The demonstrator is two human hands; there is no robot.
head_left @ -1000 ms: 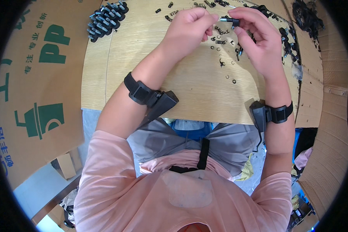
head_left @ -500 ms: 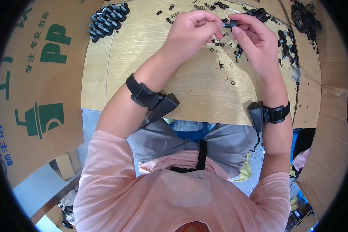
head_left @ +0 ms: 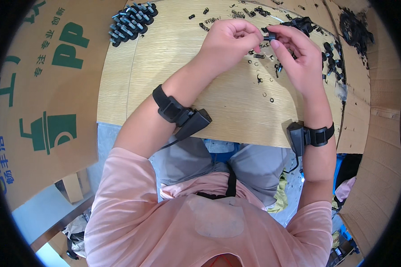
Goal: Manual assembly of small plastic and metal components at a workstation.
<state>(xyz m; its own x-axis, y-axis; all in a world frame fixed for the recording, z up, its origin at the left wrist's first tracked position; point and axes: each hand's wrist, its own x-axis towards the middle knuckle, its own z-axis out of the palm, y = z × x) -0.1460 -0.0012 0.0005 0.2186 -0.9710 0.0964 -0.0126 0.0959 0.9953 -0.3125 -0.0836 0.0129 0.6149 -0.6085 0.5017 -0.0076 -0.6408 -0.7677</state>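
My right hand (head_left: 299, 55) pinches a small black knob (head_left: 272, 35) between thumb and fingers, its short pin pointing left. Just left of the pin is my left hand (head_left: 232, 43), thumb and fingertips pressed together; whatever they may hold is too small to make out. Below the hands a black coil spring (head_left: 259, 56) and a black washer (head_left: 272, 100) lie on the wooden tabletop (head_left: 187, 118), among several tiny rings and clips. At the far left, a tight cluster of black knobs with silvery pins (head_left: 131, 23) stands pins up.
More springs (head_left: 211, 20) are scattered at the far edge. A black plastic bag (head_left: 298, 24) and loose knobs (head_left: 331, 60) lie beyond and right of my right hand. Cardboard walls (head_left: 44, 102) rise on both sides. A black strap-on device (head_left: 182, 115) sits on each forearm.
The whole view has shifted slightly, with the table appearing lower. Both hands keep their pinch close together at the knob; its pin now looks darker than before.
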